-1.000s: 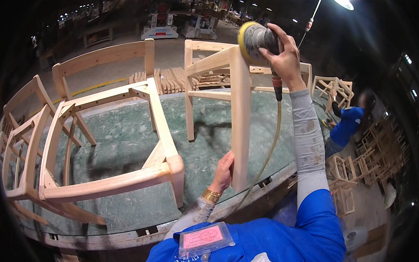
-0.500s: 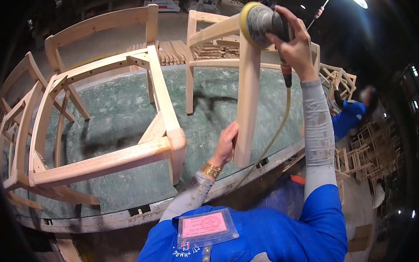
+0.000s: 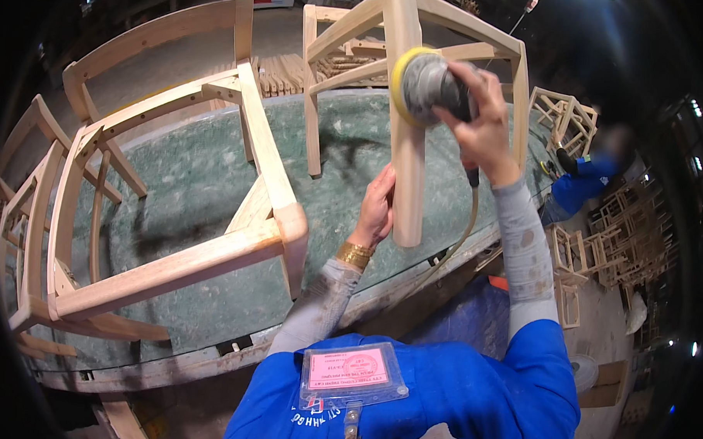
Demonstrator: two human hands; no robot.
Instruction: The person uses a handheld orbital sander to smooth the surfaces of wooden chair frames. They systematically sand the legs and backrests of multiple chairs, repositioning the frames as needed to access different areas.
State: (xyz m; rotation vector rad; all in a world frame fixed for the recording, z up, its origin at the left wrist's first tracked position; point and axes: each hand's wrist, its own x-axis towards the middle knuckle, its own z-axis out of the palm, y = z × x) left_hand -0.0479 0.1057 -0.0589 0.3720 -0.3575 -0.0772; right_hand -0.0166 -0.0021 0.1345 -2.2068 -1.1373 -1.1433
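Yellow-padded orbital sander (image 3: 433, 89), clasped by the right hand (image 3: 485, 127), is now sitting lower on the wooden chair leg (image 3: 408, 190) above the green table (image 3: 345, 188), apparently progressing downward, while the left hand (image 3: 377, 207) is gripping that leg.

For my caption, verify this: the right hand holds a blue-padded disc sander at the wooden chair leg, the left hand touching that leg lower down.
The pad of the disc sander is yellow, not blue, as the head view shows; the rest stands.
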